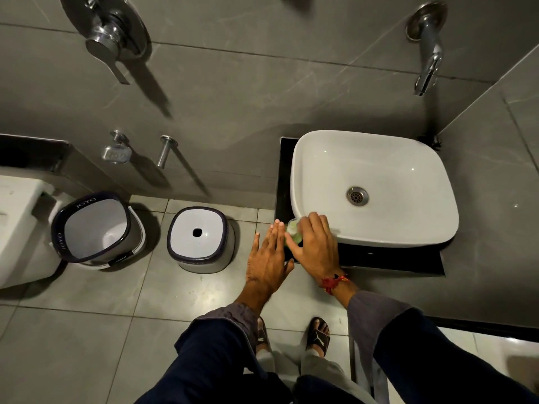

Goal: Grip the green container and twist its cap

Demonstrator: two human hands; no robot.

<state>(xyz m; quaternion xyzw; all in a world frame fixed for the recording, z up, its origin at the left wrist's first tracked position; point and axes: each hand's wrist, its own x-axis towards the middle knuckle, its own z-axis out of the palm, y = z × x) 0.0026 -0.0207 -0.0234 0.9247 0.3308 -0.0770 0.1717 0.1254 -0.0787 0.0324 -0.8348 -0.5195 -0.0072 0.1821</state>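
Green soap bottle [293, 235]: standing on the dark counter [379, 259], touching the near-left corner of the white basin [320, 158]. Likely light, smooth plastic, probably slippery when wet; best gripped around the body below the pump. Right hand [313, 246] lying over the top, fingers loosely bent, pressing down. Left hand [269, 258] hovering just beside, fingers straight and together, holding nothing. Basin rim crowding the bottle on the right. Further left, sitting on the floor: stool [201, 239], bucket [93, 228]. Wall tap [428, 53] hanging beyond.
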